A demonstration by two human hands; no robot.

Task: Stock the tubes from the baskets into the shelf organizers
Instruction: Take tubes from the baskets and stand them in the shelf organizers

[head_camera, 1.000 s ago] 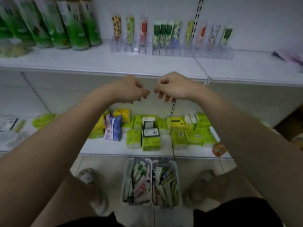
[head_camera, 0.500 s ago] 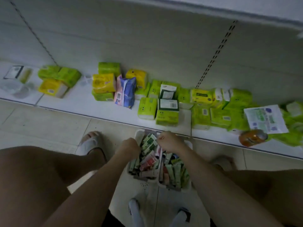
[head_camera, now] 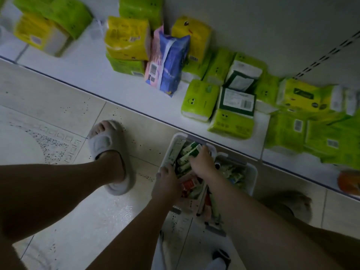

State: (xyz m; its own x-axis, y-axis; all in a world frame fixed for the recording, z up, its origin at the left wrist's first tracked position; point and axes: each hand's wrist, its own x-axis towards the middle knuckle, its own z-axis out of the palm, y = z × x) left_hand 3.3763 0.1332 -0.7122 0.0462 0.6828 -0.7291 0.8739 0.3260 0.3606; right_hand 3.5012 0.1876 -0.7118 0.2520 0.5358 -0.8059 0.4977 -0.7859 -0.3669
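Both hands dig in the baskets [head_camera: 251, 172] at five o'clock: right hand [head_camera: 201, 162] fingers curl round green tubes [head_camera: 188, 152], left hand [head_camera: 167, 184] fingers unclear; plenty remains.

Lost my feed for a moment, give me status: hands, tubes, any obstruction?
Left hand and right hand both down among the green and red tubes in the left white plastic basket. Grip unclear. Nothing blocking.

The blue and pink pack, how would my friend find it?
Look along the low white shelf above the floor, packed with green and yellow tissue packs. The blue and pink pack stands beside the yellow pack. No other pack there is blue and pink.
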